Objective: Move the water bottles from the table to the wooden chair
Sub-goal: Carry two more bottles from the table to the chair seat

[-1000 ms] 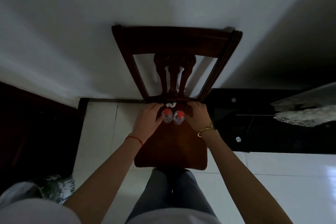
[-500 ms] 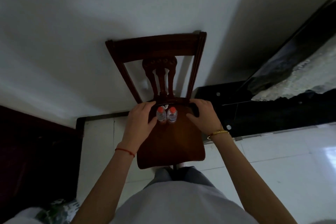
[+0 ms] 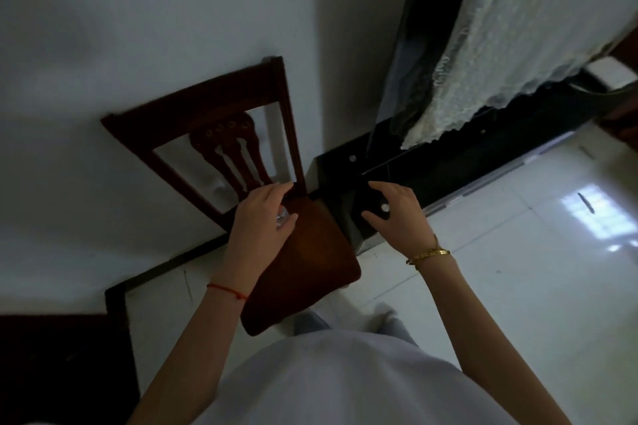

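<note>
Your left hand (image 3: 262, 217) hangs over the back of the chair seat with its fingers loosely spread and curved, palm down, and a thin red string on the wrist. Just under its fingertips a bit of clear plastic glints: that is a water bottle (image 3: 282, 216), standing at the rear of the seat of the wooden chair (image 3: 310, 262), close to the backrest. The hand covers most of it, so you cannot tell whether the fingers touch the bottle, or how many bottles stand there. Your right hand (image 3: 397, 217) is empty, fingers open and apart, with a gold bangle at the wrist; it hovers off to the right of the chair, above the dark glossy cabinet (image 3: 448, 166) that stands just beside the seat. A pale lace cloth (image 3: 500, 45) hangs over a dark panel behind the cabinet. The chair's carved back leans toward the white wall, and the floor is pale glossy tile (image 3: 518, 269).
</note>
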